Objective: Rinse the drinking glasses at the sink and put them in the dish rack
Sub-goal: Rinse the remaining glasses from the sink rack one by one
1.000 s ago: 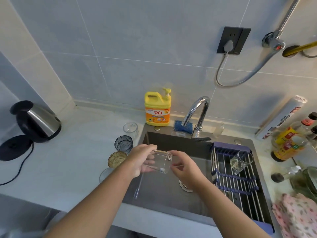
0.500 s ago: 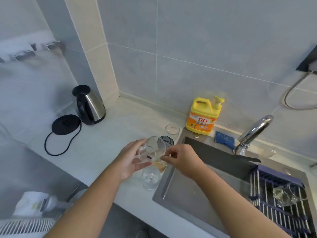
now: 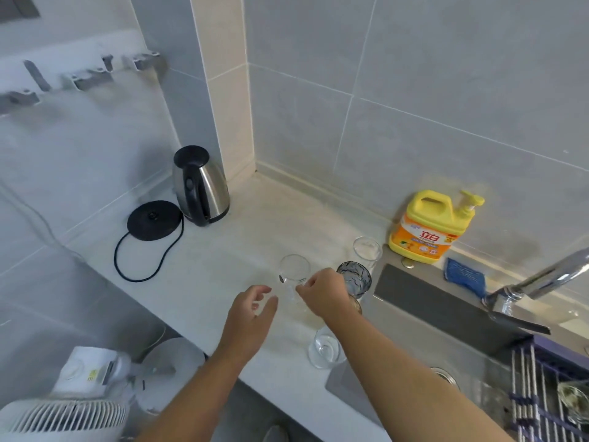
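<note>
A clear drinking glass (image 3: 294, 272) stands upright on the pale counter, left of the sink (image 3: 414, 327). My right hand (image 3: 322, 293) reaches across, and its curled fingertips pinch the glass low on its right side. Just left of the glass, my left hand (image 3: 251, 314) hovers with loosely spread fingers and holds nothing. A blue-grey textured glass (image 3: 356, 279) stands behind my right hand. Another clear glass (image 3: 366, 248) is by the sink corner and a third (image 3: 326, 347) under my right forearm. The dish rack (image 3: 538, 393) lies over the sink's right end with a glass (image 3: 573, 398) in it.
A yellow detergent bottle (image 3: 428, 231) and a blue sponge (image 3: 465, 275) sit behind the sink, and the faucet (image 3: 541, 279) reaches in from the right. A steel kettle (image 3: 200, 186) and its black base (image 3: 154, 220) stand at the counter's back left. A white fan (image 3: 67, 413) is below.
The clear glass went from over the sink to the counter and now stands there. My left hand has let go of it. The view swung left.
</note>
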